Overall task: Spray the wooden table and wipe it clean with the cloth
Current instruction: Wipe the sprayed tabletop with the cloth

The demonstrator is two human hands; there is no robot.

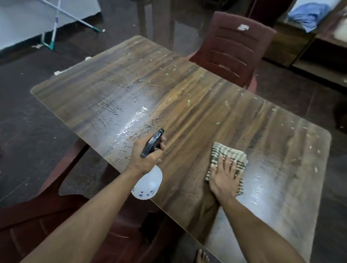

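A translucent white plastic spray bottle with a black trigger head is gripped by the left hand, the fingers curled round the neck and trigger, and it is held just above the near edge of the long, dark-grained wooden table, nozzle aimed across the board. A folded, striped beige-and-dark cloth is pressed flat on the table by the right hand, whose fingers are spread straight over it.

A glossy wet patch is seen ahead of the nozzle and another to the right of the cloth, while pale flecks and smears are scattered over the far half and right end. Spraying and wiping appear to be in hand together, with the task judged roughly midway.

The next move is likely to call for the cloth to be drawn firmly through the wet patch toward the flecked far side. A maroon plastic chair stands at the far edge.
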